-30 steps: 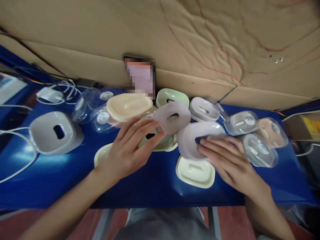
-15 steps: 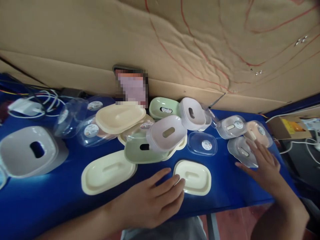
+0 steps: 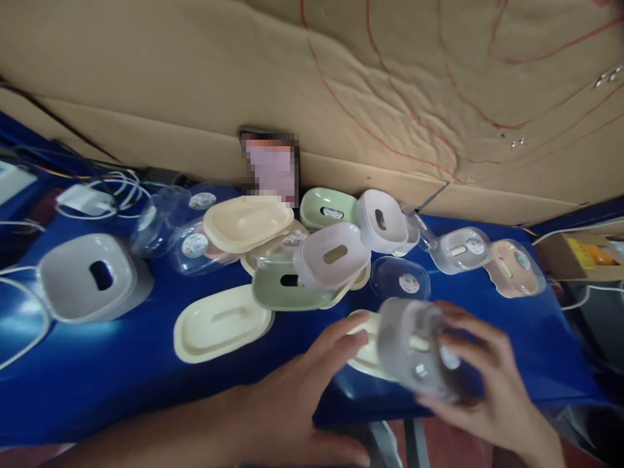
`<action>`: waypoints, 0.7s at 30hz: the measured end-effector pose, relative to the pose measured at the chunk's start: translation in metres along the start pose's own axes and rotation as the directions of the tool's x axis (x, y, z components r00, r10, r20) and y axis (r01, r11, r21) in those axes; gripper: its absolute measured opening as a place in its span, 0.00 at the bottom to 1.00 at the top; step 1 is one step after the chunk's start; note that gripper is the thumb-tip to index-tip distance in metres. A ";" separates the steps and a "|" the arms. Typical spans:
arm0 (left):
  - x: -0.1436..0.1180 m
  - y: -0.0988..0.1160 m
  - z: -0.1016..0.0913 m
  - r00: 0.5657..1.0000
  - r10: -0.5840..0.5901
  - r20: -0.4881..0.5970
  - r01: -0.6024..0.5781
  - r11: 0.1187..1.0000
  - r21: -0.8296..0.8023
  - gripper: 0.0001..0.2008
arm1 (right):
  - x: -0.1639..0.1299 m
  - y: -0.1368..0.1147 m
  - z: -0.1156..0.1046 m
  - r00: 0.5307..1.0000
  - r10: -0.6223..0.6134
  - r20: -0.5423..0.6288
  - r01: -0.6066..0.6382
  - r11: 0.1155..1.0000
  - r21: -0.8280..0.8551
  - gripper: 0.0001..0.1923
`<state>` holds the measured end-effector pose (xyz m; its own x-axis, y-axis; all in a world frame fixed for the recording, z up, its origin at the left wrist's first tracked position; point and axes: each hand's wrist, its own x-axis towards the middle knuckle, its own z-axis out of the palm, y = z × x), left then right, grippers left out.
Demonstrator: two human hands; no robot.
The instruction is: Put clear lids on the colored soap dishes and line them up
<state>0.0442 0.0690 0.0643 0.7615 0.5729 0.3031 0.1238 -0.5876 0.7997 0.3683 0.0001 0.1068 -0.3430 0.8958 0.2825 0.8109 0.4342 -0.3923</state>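
My right hand [image 3: 492,374] grips a small greyish plastic box with a clear cover [image 3: 407,341], blurred by motion, tilted above the front of the table. A round sticker shows on its clear side. Just to the left, my left hand [image 3: 297,396] is open, thumb and fingers apart, holding nothing. Its fingertips are over the edge of a cream oval lid [image 3: 363,357], partly hidden behind the box; I cannot tell whether they touch it. Another cream lid [image 3: 221,322] lies farther left.
A pile of oval pieces fills the middle: a green tray [image 3: 273,292], a pale pink tray [image 3: 331,253] and a beige lid [image 3: 246,224]. Clear covers lie around it. A grey box [image 3: 88,279] stands left, a peach one [image 3: 517,266] right. Behind are a phone [image 3: 273,166] and a cardboard wall [image 3: 170,78].
My right hand has taken the covered box from the right side of the table and brought it left, over the cream lid. My left hand has opened wider beside it. The view has shifted slightly.
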 end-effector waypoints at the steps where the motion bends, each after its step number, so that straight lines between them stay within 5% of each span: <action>1: -0.002 0.000 0.002 0.999 -0.029 -0.034 0.027 0.997 -0.068 0.67 | 0.016 -0.013 0.004 0.991 -0.116 0.059 0.113 0.992 0.054 0.34; 5: -0.006 0.000 -0.003 0.955 -0.104 -0.277 0.070 0.989 -0.132 0.70 | 0.085 -0.032 0.007 0.920 -0.374 0.114 0.341 0.911 0.233 0.38; 10: -0.004 -0.004 -0.015 0.892 -0.150 -0.425 0.108 0.987 -0.123 0.56 | 0.164 0.012 0.006 0.982 -0.185 -0.050 0.189 0.976 0.109 0.35; 13: -0.002 -0.007 -0.016 0.892 -0.171 -0.418 0.113 0.981 -0.159 0.55 | 0.196 0.039 0.023 0.991 -0.131 -0.015 0.132 0.988 0.075 0.32; 17: -0.001 -0.007 -0.019 0.884 -0.159 -0.439 0.097 0.982 -0.161 0.54 | 0.203 0.036 0.029 0.989 -0.145 0.025 0.145 0.989 0.029 0.25; 21: -0.002 -0.003 -0.031 0.835 -0.153 -0.528 0.115 0.988 -0.105 0.50 | 0.180 -0.013 0.011 0.920 -0.384 0.081 0.364 0.911 0.192 0.27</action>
<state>0.0226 0.0867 0.0771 0.2812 0.8704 0.4042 0.1434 -0.4546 0.8791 0.2910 0.1569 0.1530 -0.6654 0.6645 0.3400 0.5231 0.7401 -0.4227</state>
